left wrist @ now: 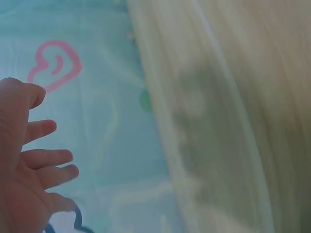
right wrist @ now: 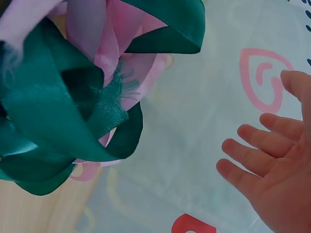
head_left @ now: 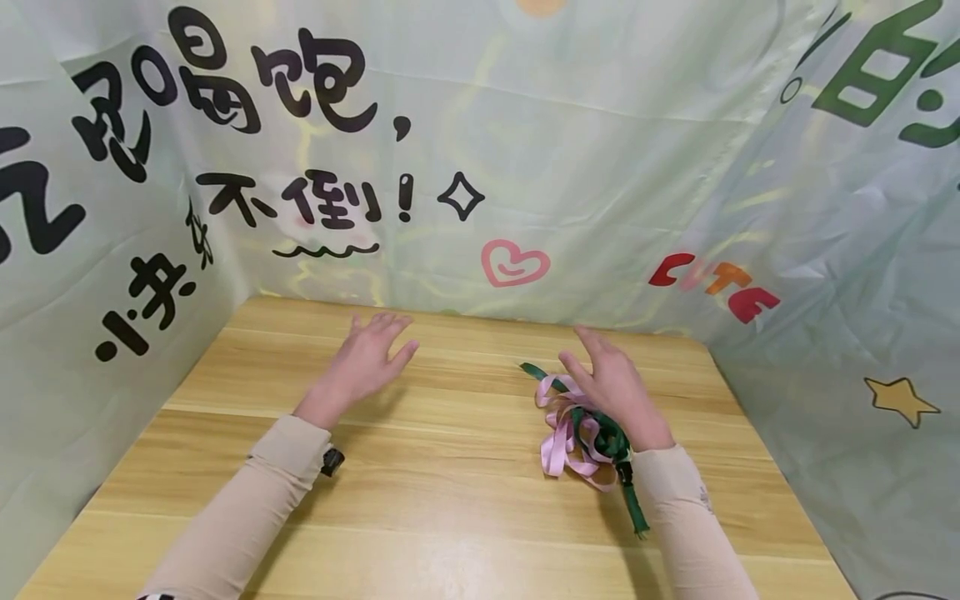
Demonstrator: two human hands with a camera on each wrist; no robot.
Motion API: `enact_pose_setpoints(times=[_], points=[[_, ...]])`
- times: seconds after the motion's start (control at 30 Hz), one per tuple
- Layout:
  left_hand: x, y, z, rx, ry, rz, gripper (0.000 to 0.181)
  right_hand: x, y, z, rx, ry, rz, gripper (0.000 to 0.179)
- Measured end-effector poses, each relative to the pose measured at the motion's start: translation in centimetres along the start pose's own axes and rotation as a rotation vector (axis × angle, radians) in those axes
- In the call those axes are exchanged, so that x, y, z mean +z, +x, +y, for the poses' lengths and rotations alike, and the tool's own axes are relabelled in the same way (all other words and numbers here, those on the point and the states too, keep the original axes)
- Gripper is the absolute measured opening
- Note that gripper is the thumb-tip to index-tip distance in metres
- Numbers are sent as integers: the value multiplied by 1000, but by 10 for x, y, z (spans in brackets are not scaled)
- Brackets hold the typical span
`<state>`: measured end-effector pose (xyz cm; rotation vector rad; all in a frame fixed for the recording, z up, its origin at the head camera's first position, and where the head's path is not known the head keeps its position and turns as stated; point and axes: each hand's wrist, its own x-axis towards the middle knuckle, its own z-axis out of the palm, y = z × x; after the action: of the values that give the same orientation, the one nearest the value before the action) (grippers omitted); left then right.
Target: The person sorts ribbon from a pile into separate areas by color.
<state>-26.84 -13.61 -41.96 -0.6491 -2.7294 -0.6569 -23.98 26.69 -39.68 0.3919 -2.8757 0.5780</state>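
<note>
A bundle of lilac-pink and dark green ribbons (head_left: 558, 450), with a green stem-like end (head_left: 636, 510), shows close beside and partly behind my right wrist in the head view. Loops of the ribbon (right wrist: 53, 92) fill the upper left of the right wrist view. My right hand (head_left: 615, 383) is held with fingers spread above the table and nothing in its grasp; in the right wrist view its palm and fingers stand apart from the ribbons. On the other side, my left hand (head_left: 363, 358) is also spread and holds nothing, over the far left part of the table.
The wood-grain table (head_left: 450, 517) runs back to a pale green cloth backdrop (head_left: 600, 167) with printed writing, a pink heart and a yellow star. Cloth walls also rise on the left and right. A small black device (head_left: 332, 461) sits at my left cuff.
</note>
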Motion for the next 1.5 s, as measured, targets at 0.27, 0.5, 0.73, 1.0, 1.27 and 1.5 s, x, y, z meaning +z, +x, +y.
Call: enact_pose_setpoints(times=[0.27,0.5,0.73,1.0,1.27,1.5], points=[[31,10,30,160,-70,63,45,7,-5,-3,-12,-32,-21,65],[55,18,55,211,-83,20,37,16,-8,-4,-62,-65,-11,50],[77,27,75,304,-62,26,34,20,-12,-4,-35,-73,-51,42],[99,36,99,292,-67,-69,38,29,-15,-7,-38,-102,-96,33],[122,43,116,272,-74,-171,40,43,-21,1,-110,-96,-57,25],[135,49,126,239,-12,-224,45,49,-22,6,-103,-91,-75,23]])
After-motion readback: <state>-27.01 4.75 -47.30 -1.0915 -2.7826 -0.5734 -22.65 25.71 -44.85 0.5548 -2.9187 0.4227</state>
